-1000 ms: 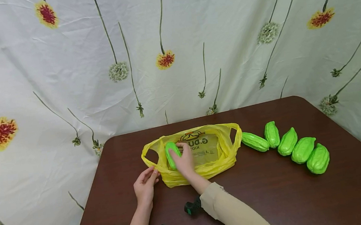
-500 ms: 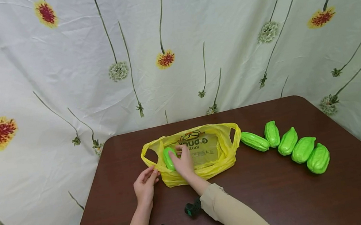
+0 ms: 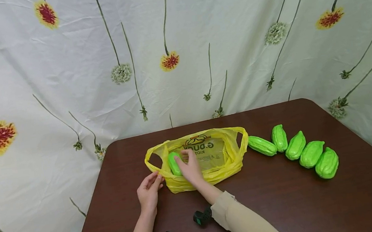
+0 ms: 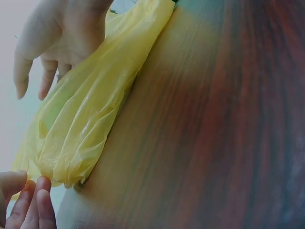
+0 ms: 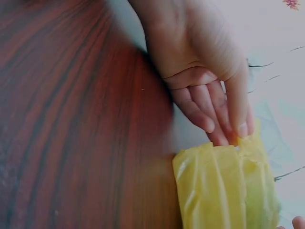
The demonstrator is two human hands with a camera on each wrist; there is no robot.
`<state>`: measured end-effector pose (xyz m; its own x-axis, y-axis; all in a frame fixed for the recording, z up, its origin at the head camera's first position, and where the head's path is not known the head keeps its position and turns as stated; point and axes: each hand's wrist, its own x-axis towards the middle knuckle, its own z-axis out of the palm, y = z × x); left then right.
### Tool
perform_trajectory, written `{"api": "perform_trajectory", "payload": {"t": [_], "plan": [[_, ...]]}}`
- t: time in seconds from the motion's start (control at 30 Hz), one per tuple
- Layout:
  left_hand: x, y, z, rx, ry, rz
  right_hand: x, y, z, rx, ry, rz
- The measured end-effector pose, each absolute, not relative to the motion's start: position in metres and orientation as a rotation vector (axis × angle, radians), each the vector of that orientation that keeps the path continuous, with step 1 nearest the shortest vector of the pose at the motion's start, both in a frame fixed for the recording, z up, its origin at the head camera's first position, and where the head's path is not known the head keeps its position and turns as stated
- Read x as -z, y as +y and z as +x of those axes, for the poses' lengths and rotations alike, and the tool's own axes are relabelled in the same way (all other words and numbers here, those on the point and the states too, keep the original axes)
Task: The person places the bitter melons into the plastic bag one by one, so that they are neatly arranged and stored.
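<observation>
A yellow plastic bag (image 3: 224,170) with printed lettering lies on the table, its mouth spread wide. At its left handle, my left hand (image 3: 148,192) pinches the plastic between thumb and fingers; the left wrist view shows these fingers (image 4: 44,202) at the bag's corner. Inside the bag's left end lies a bright green ridged gourd (image 3: 173,165). My right hand (image 3: 191,169) is over the bag mouth, right beside that gourd. In the left wrist view the right hand (image 4: 71,28) has loose, separated fingers with nothing between them. The gourd shows only as a green tint through the plastic there.
Several more green ridged gourds (image 3: 311,154) form a curved row right of the bag; the nearest gourd (image 3: 262,146) lies close to its right handle. The dark brown table (image 3: 283,204) meets a flower-patterned cloth (image 3: 95,34) behind.
The green gourd has gone lower into the bag's left end. My right hand has eased off it, slightly to the right. The left hand has kept its pinch on the handle.
</observation>
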<state>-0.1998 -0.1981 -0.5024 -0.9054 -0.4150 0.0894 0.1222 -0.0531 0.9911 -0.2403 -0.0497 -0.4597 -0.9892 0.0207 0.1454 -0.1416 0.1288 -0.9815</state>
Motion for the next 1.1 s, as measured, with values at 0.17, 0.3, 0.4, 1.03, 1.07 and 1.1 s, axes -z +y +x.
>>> {"api": "perform_trajectory", "payload": {"t": [0.17,0.3,0.4,1.03,1.07,1.1], "plan": [[0.503,-0.198,-0.2,2.019,-1.859,0.324,0.454,-0.041,-0.236,-2.067,-2.22,0.141],[0.503,-0.198,-0.199,2.017,-1.864,0.32,0.448,-0.031,-0.233,-2.116,-2.173,0.166],[0.502,-0.198,-0.199,2.012,-1.868,0.316,0.441,-0.022,-0.231,-2.158,-2.132,0.196],[0.5,-0.198,-0.199,2.006,-1.883,0.33,0.406,0.026,-0.22,-2.195,-1.988,0.229],[0.5,-0.198,-0.199,2.006,-1.883,0.33,0.404,0.029,-0.22,-2.202,-1.988,0.225],[0.5,-0.198,-0.199,2.006,-1.886,0.332,0.403,0.032,-0.219,-2.211,-1.984,0.217]]}}
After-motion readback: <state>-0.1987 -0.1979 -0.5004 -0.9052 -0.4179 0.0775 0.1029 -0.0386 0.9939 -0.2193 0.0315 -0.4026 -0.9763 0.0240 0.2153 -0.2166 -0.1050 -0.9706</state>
